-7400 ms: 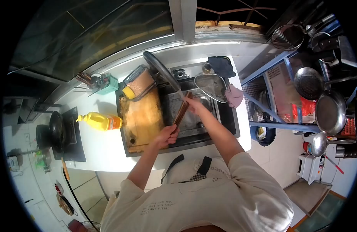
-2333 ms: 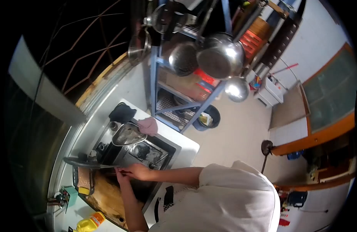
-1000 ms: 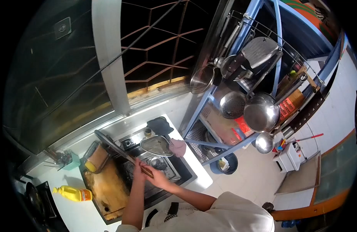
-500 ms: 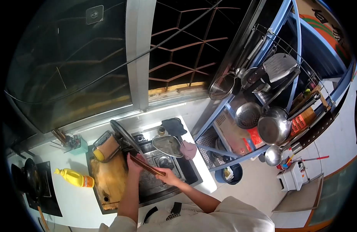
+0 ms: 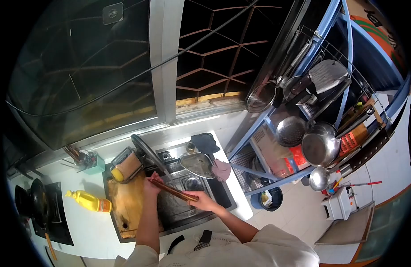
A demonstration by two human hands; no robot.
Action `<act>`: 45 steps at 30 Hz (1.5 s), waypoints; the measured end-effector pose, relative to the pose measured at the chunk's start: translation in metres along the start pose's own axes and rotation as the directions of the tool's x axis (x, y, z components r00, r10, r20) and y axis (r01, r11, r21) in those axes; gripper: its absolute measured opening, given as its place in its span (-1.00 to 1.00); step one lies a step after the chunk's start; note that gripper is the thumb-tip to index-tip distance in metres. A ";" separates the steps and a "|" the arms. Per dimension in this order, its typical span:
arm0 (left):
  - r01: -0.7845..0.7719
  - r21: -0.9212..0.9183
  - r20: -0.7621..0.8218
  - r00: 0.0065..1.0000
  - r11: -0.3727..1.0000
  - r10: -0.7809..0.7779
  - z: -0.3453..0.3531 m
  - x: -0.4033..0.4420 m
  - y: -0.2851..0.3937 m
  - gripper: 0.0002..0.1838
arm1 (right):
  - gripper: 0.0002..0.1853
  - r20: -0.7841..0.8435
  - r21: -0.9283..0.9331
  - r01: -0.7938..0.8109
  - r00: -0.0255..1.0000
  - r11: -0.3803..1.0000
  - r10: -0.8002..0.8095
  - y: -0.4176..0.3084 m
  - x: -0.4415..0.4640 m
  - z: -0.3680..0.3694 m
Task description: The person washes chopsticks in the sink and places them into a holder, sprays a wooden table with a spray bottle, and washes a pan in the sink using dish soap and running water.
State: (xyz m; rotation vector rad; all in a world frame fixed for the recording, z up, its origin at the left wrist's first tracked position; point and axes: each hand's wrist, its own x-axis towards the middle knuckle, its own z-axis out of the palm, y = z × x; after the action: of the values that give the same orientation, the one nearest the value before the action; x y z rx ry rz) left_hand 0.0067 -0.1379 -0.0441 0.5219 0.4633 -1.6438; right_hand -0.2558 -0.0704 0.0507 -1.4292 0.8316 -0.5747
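Note:
A bundle of brown chopsticks (image 5: 173, 191) lies slantwise between my two hands, above the sink (image 5: 172, 214). My left hand (image 5: 152, 183) is closed around its upper left end, and my right hand (image 5: 202, 201) grips the lower right end. Just behind the bundle, the dark curved faucet (image 5: 145, 152) points down toward my hands; whether water runs from it is hard to make out. Close to my left forearm lies a wooden cutting board (image 5: 130, 205) across the left part of the sink.
A yellow bottle (image 5: 89, 201) stands left of the board, near a wok (image 5: 38, 202) on the stove. At the sink's back right are a strainer basket (image 5: 196, 164) and a pink cloth (image 5: 221, 170). Pans and ladles hang from a blue rack (image 5: 343, 102) at right.
The view has shifted slightly, moving the scene a little to the right. Both hands still hold the chopsticks over the sink, with the bundle at a slightly flatter slant.

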 end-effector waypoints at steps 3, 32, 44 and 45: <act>-0.065 0.039 -0.013 0.998 0.997 0.066 -0.007 0.008 -0.013 -0.67 | -0.47 -0.043 -0.051 0.019 0.999 0.999 -0.021 -0.008 0.001 0.006; -0.457 0.631 -0.059 0.777 0.627 0.626 0.036 -0.008 -0.065 -0.78 | -0.35 -0.198 -0.441 0.071 0.965 0.895 -0.174 -0.013 0.030 0.044; 0.173 0.092 0.179 0.966 0.981 -0.187 0.040 0.001 -0.036 -0.40 | -0.60 -0.346 0.262 -0.114 0.916 0.958 0.203 -0.025 -0.011 0.046; 0.127 0.104 0.181 0.973 0.986 -0.145 0.036 0.003 -0.041 -0.41 | -0.61 -0.407 0.380 -0.100 0.875 0.920 0.263 -0.021 -0.011 0.044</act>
State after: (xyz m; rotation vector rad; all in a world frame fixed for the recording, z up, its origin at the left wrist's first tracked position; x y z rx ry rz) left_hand -0.0365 -0.1563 -0.0165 0.4040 0.2895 -1.8337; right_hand -0.2252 -0.0359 0.0708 -0.8840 1.1558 -0.8783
